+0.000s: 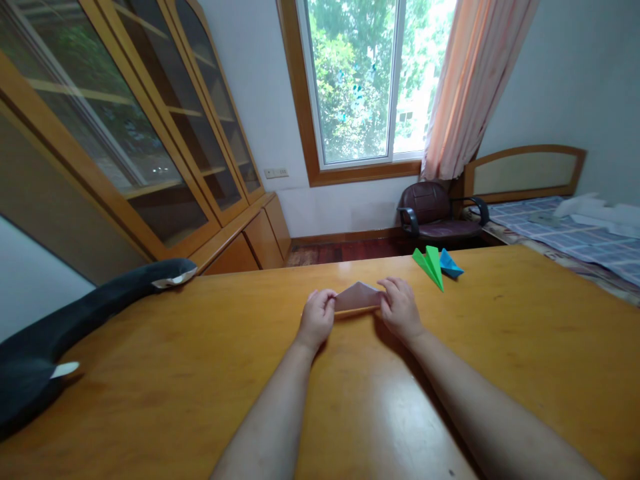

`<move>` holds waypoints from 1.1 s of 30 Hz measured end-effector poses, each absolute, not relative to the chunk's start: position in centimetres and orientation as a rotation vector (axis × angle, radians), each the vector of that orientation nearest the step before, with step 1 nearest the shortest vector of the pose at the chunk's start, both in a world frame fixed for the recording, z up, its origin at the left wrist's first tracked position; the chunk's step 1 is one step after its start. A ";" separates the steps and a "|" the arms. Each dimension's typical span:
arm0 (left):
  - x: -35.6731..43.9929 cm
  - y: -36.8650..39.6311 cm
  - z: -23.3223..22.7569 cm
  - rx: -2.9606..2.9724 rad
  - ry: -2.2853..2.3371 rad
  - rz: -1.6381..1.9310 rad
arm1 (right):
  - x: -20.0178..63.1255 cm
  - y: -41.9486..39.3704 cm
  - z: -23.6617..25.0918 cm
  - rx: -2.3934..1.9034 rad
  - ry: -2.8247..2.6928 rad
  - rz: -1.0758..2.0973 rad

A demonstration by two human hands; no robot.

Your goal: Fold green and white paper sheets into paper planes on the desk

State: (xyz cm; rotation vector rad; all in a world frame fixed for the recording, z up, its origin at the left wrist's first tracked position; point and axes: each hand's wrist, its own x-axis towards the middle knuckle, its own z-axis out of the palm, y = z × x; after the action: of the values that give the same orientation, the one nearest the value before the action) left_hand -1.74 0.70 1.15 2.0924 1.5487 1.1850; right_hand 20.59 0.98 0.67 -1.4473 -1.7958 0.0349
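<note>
A pale folded sheet of paper [357, 297] with a low peak along its top edge is stretched between my two hands, just over the wooden table [240, 373]. My left hand [317, 320] pinches its left end between thumb and fingers. At the right end, my right hand [400, 308] grips the paper, its index finger slightly raised. Beyond my right hand lie a green paper plane [431, 267] and a blue folded paper boat [451, 264], side by side near the far edge.
A black and white plush toy [75, 320] lies along the table's left side. Past the table stand a glass-doored wooden cabinet [165, 120], a dark red armchair [435, 210] beneath the window, and a bed [575, 227] with a checked cover on the right.
</note>
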 end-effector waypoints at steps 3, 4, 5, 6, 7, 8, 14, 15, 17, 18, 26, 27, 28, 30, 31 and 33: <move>-1.8 0.5 1.4 2.085 1.627 1.124 | 20.3 0.4 0.9 -1.495 -1.794 -0.011; -1.7 0.5 1.5 2.092 1.644 1.103 | 20.2 0.3 0.9 -1.468 -1.822 -0.008; -1.7 0.4 1.6 2.107 1.652 1.086 | 20.0 0.1 1.0 -1.432 -1.854 0.001; -1.7 0.3 1.6 2.128 1.652 1.075 | 19.9 0.0 1.0 -1.399 -1.881 0.014; -1.6 0.3 1.7 2.150 1.647 1.071 | 19.8 -0.1 1.0 -1.378 -1.898 0.030; -1.6 0.2 1.7 2.170 1.637 1.071 | 19.7 -0.1 1.0 -1.368 -1.905 0.047; -1.6 0.3 1.5 2.211 1.553 1.126 | 19.7 0.1 0.9 -1.254 -1.813 0.002; -1.6 0.3 1.5 2.196 1.546 1.159 | 19.7 0.1 0.8 -1.201 -1.787 -0.025; -1.6 0.3 1.3 2.120 1.544 1.258 | 19.7 0.0 0.8 -1.122 -1.753 -0.048; -1.6 0.4 1.2 2.056 1.546 1.322 | 19.6 -0.1 0.7 -1.105 -1.758 -0.033; -1.1 1.5 1.3 1.349 1.293 1.736 | 17.6 0.4 -0.3 -1.148 -1.441 0.967; -0.9 1.5 1.4 1.288 1.235 1.723 | 17.5 0.5 -0.4 -1.108 -1.351 1.114; -0.7 1.5 1.4 1.239 1.185 1.699 | 17.4 0.7 -0.5 -1.069 -1.272 1.225; -0.3 1.3 1.4 1.170 1.105 1.638 | 17.4 0.8 -0.5 -1.016 -1.153 1.352; -0.2 1.3 1.4 1.143 1.071 1.608 | 17.5 0.9 -0.5 -1.000 -1.101 1.381; 0.1 1.2 1.3 1.102 1.015 1.566 | 17.6 0.9 -0.5 -0.966 -1.019 1.417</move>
State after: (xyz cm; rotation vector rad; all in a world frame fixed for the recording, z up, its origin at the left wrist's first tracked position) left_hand 0.10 1.16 1.32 1.1023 1.0151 1.5658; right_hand 17.63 0.94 -0.54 -0.9656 -1.0187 1.4172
